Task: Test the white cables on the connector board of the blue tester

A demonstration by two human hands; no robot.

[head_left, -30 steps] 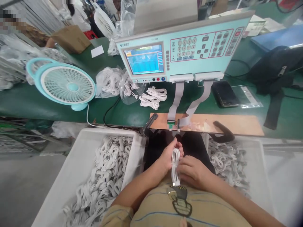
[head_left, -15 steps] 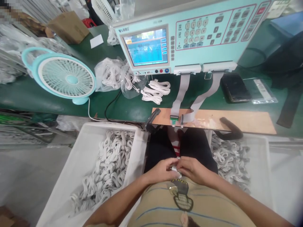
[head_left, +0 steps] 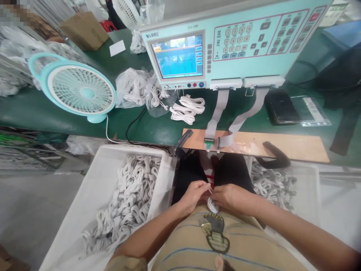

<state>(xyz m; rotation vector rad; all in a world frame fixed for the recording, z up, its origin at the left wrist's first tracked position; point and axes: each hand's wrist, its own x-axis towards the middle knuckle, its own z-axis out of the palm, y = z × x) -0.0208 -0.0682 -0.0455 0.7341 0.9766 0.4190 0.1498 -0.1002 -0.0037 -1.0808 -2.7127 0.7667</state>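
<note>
A coiled white cable (head_left: 212,206) is held between my two hands, close to my shirt and above my lap. My left hand (head_left: 194,194) pinches one end of it between thumb and fingertips. The fingers of my right hand (head_left: 229,196) are closed around the bundle's right side, hiding part of it. Beyond my hands, at the edge of the wooden board (head_left: 299,145), sit a small green circuit board connector (head_left: 209,144) and a second connector (head_left: 218,145), each on a grey ribbon cable.
A teal tester (head_left: 254,67) with a lit screen stands on the green table (head_left: 158,131). White bins of coiled cables flank me, left (head_left: 97,169) and right (head_left: 307,192). A fan (head_left: 84,90), cable bundles (head_left: 187,109) and a black phone-like object (head_left: 282,107) lie behind the board.
My left hand has moved slightly up and now pinches a cable end near the right hand. More of the coil shows below the fingers. The camera view has shifted slightly.
</note>
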